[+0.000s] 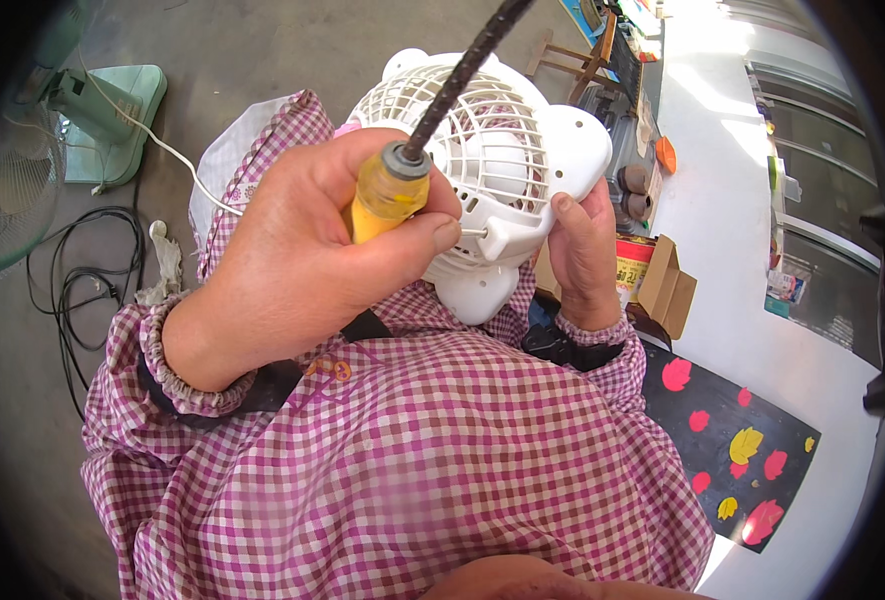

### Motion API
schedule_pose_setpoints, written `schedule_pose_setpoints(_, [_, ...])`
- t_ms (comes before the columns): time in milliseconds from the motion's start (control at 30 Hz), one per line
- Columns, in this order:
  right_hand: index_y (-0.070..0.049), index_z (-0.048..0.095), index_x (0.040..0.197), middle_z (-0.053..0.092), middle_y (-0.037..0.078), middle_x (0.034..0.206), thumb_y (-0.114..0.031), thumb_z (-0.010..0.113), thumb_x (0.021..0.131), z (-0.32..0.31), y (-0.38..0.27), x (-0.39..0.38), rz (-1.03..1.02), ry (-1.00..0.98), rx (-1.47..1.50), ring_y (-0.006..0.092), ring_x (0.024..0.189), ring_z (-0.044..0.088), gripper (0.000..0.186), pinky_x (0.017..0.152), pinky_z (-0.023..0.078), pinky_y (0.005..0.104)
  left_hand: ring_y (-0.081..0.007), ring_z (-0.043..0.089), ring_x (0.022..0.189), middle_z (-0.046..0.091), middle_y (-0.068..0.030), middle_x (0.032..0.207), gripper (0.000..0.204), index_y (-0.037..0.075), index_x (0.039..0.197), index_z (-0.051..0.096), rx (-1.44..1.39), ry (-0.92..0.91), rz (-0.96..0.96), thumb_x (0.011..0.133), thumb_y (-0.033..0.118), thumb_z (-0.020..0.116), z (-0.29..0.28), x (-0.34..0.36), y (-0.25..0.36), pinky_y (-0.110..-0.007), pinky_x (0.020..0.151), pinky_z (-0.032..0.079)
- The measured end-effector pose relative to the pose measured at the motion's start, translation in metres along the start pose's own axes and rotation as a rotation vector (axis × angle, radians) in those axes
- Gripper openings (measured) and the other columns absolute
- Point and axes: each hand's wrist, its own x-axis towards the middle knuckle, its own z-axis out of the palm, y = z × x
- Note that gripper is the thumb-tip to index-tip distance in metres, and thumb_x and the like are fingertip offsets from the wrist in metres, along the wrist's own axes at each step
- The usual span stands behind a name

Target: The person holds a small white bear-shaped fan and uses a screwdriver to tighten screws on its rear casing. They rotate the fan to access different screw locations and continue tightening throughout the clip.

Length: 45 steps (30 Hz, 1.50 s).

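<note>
A small white fan (492, 190) with a round wire-like grille and rounded lobes on its housing rests over my lap, its grille tilted upward. My left hand (302, 240) is closed around the yellow handle of a screwdriver (394, 190), whose dark shaft points up and away from the fan. Beside that thumb tip, a short piece of white cord runs into the fan's housing; whether the fingers also pinch it is hard to tell. My right hand (580, 245) grips the fan's right edge, thumb on top, with the other fingers mostly hidden beneath.
A green standing fan (102, 120) stands at the left, with a white cord (177, 155) leading toward my lap. Dark cable (67, 280) lies coiled on the floor. On the right are a cardboard box (665, 290) and a black mat (732, 440) with coloured leaf shapes.
</note>
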Motion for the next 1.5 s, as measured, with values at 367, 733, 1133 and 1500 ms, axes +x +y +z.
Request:
schedule_pose_setpoints(367, [0.002,0.034,0.146,0.046,0.018,0.146,-0.009,0.069,0.088,0.020,-0.048,0.006,-0.467,0.223,-0.356,0.0287,0.137,0.043,0.068,0.118,0.028,0.0442,-0.0039,0.055,0.073,0.062,0.0024,0.082,0.012,0.002,0.098,0.063,-0.091,-0.070,-0.148,0.088,0.005,0.070,0.009,0.015,0.029,-0.022,0.063,0.046])
schedule_pose_setpoints(733, [-0.005,0.070,0.100,0.070,0.007,0.095,0.000,0.077,0.075,0.070,-0.080,-0.013,-0.665,-0.390,-0.770,0.0253,0.091,0.067,0.027,0.084,0.047,0.0379,-0.0060,0.058,0.082,0.062,0.0013,0.091,0.021,0.004,0.108,0.060,-0.055,-0.066,0.018,0.089,-0.001,0.069,0.022,0.019,0.020,-0.022,0.070,0.048])
schedule_pose_setpoints(1133, [0.001,0.062,0.104,0.067,0.009,0.100,0.004,0.060,0.093,0.054,-0.073,-0.017,-0.321,-0.226,-0.242,0.0142,0.092,0.063,0.011,0.085,0.051,0.0291,-0.0077,0.056,0.087,0.057,-0.0061,0.112,0.042,0.001,0.139,0.042,0.106,-0.160,-0.070,0.098,0.004,0.053,0.001,0.007,0.020,-0.024,0.073,0.048])
schedule_pose_setpoints(1500, [0.001,0.060,0.105,0.068,0.010,0.100,0.001,0.057,0.097,0.049,-0.078,-0.016,-0.221,-0.201,-0.107,0.0162,0.091,0.067,0.008,0.086,0.055,0.0308,-0.0298,0.069,0.081,0.068,-0.0185,0.101,0.038,0.000,0.126,0.058,0.622,-0.216,0.191,0.088,0.004,0.065,-0.018,-0.019,0.031,-0.036,0.071,0.054])
